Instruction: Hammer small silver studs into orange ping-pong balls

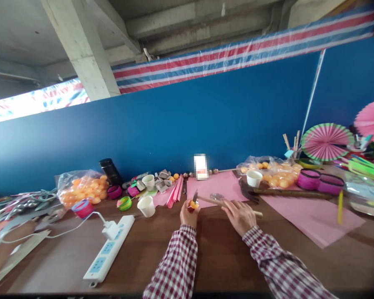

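Observation:
Above the brown table, my left hand [189,214] is closed around a small orange ball [194,204], its fingers covering part of it. My right hand [240,216] grips the wooden handle [210,200] of a small hammer, whose dark head [195,195] is right at the top of the ball. Whether the head touches the ball I cannot tell. Beyond both hands lies a pink paper sheet [218,182], with a small pile of shiny bits [217,196] on it.
Left stand a white power strip [112,248], paper cups [146,206] and a bag of orange balls [82,189]. Right are another cup [254,178], a second ball bag [280,176], magenta rolls [321,181] and a pink sheet [318,220]. Another person's arm [11,245] reaches in left.

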A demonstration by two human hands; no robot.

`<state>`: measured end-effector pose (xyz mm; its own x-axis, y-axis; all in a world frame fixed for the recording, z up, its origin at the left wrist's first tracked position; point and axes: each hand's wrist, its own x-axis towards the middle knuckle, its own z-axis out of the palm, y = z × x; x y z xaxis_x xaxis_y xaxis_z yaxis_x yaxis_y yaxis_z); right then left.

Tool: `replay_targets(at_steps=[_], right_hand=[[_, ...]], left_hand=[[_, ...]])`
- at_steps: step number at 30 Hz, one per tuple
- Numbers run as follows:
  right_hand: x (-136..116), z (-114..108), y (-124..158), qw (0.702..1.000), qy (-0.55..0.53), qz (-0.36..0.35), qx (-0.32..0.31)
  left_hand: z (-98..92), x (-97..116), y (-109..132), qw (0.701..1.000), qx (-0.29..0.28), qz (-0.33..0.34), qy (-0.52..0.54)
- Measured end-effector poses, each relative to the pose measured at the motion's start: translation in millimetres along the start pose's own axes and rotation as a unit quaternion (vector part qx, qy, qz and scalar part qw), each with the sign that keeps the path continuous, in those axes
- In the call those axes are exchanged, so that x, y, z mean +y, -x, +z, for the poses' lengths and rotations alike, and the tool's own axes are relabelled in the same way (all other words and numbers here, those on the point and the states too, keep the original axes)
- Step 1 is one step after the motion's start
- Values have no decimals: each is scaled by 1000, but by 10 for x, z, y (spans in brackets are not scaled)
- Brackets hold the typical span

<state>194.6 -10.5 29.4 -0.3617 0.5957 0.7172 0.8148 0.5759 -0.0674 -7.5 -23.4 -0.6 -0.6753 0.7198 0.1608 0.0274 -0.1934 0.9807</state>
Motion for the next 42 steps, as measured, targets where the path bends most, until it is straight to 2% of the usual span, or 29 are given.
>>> replay_targets(at_steps=[3,9,14,19,26,32,42], right_hand=[[-1,7,0,1000,2,3,3],[28,24,10,1000,-4,27,9],[55,36,19,998,-13,58,6],[24,39,13,999,-19,29,-21],[13,18,7,999,-22,32,-25],[24,34,12,999,-18,40,-22],[29,46,14,999,-29,24,-25]], left_hand=[[-15,-14,-6,999,-30,12,-22],[-39,-60,-35,998,-36,28,-53],[-19,-60,-27,999,-49,-1,-14],[0,-12,-6,998,-52,-20,11],[-17,-34,-17,998,-58,-1,-4],[-48,-52,-28,996,-56,48,-42],[-34,31,3,996,-44,50,-52]])
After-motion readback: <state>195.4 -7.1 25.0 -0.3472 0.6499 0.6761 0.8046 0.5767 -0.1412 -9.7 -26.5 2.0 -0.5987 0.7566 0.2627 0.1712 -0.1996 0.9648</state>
